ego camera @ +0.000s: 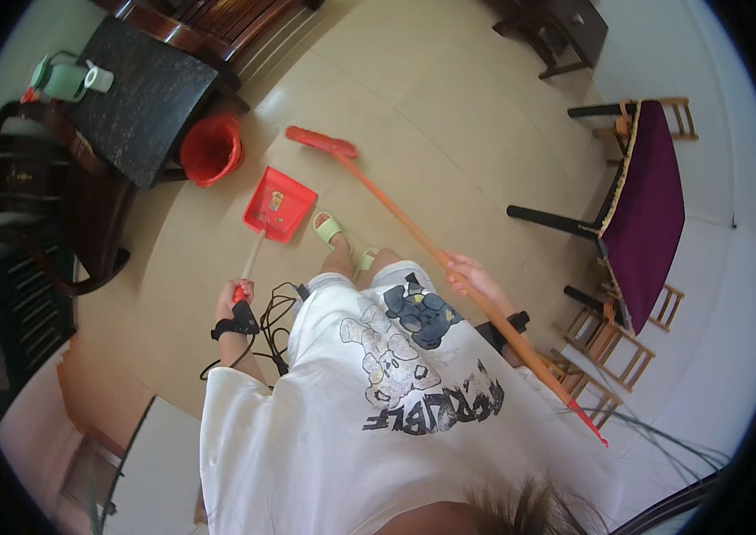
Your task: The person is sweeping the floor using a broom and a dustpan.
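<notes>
My left hand (233,296) is closed around the red-ended handle of a long-handled dustpan. The red dustpan (288,192) rests low near the floor ahead of my feet, with a sticker or scrap and some small debris in its pan. In my right hand (469,273) I grip the orange pole of a broom (405,217). Its upper end slants back past my right side. The red broom head (322,141) is on or just above the tiled floor, farther out than the dustpan and apart from it.
A red bucket or bin (212,150) stands beside a dark stone-topped table (150,87) holding a green jug (65,81) and a white cup (98,78). A dark wooden chair (50,180) is at left. A purple-covered table (645,214) with wooden stools (625,354) lines the right wall. Black cable (276,314) hangs by my left hip.
</notes>
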